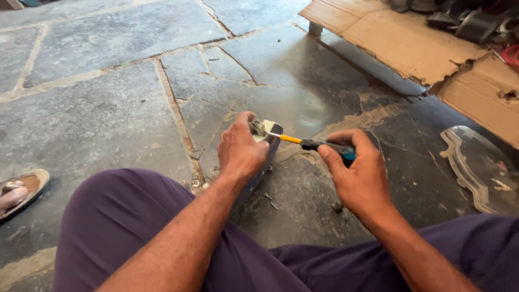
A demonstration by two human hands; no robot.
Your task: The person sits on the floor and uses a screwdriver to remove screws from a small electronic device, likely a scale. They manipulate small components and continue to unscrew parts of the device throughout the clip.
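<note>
The stone floor (108, 97) is hard and uneven, cracked right beyond the fingers, and the grey-blue part (266, 157) stands on edge on it, so a wobble looks to me the likeliest trouble. The left hand (240, 151) is wrapped tight over the part's top, fingers curled down its far side and thumb near the white fitting (261, 130) where the tool meets it. The right hand (357, 173) is closed around the screwdriver (319, 145), fingers folded over the dark and blue handle, yellow shaft running toward the left fingertips. If the tip slips off, I'd guess it jabs that thumb or skids across the casing. Small loose screws (270, 201) lie just below the left fingers and between the two hands; a knock could scatter them into the cracks.
</note>
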